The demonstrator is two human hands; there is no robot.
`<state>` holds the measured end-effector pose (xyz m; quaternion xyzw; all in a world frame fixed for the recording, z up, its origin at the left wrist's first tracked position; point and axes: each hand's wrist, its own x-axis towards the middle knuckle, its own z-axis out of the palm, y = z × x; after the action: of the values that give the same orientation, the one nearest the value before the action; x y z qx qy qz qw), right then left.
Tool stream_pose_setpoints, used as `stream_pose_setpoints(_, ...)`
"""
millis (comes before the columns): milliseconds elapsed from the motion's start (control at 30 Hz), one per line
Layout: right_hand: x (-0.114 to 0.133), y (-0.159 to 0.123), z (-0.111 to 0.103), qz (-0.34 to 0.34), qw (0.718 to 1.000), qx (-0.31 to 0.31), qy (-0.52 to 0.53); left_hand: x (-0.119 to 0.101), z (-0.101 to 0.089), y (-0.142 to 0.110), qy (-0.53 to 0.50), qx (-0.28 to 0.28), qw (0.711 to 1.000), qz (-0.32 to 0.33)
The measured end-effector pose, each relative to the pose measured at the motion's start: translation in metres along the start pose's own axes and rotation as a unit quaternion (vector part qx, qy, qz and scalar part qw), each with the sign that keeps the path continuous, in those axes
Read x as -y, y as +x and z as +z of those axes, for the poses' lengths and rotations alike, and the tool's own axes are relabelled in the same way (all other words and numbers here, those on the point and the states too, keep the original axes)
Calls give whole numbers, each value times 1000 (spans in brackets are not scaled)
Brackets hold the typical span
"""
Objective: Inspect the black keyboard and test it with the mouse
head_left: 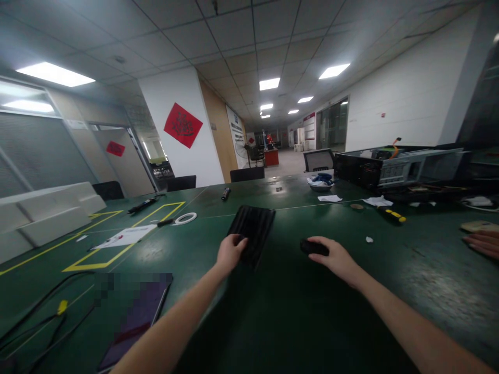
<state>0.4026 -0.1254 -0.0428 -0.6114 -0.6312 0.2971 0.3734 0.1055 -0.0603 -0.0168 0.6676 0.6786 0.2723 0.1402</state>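
A black keyboard (252,226) lies on the green table (296,291), angled away from me. My left hand (230,253) grips its near left corner with curled fingers. My right hand (331,255) rests to the right of the keyboard, fingers closed over a small black mouse (310,246) on the tabletop. Both forearms reach in from the bottom of the view.
An open computer case (390,165) stands at the back right, with a bowl (322,183), tissues and a yellow-handled tool (394,214) near it. Another person's fingers (481,244) rest at the right edge. White foam blocks (47,215), a paper, a tape roll (186,218) and cables lie left.
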Motion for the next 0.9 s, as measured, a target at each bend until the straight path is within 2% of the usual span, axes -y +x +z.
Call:
stream_pose_setpoints(33,8,-4,5,-18,998,21,56,-13,14,-12,-38,4,999,32)
stream_pose_setpoints(67,14,-8,9,-39,992,39,115,-24,26,-23,-125,11,989,74)
stream_pose_setpoints(167,21,-15,18,-79,961,89,251,-46,50,-54,-275,46,948,151)
stream_pose_setpoints(300,17,-16,21,-87,959,109,246,-46,55,-71,-368,140,902,176)
stream_pose_setpoints(467,16,-15,21,-101,965,157,182,-36,49,-71,-375,165,892,191)
stream_pose_setpoints(633,17,-17,18,-105,967,159,171,-39,51,-73,-379,168,885,213)
stream_pose_setpoints(800,20,-18,13,-117,971,170,119,-39,51,-76,-346,151,900,219)
stream_pose_setpoints(900,16,-19,16,-134,968,171,125,-39,52,-77,-320,139,911,222)
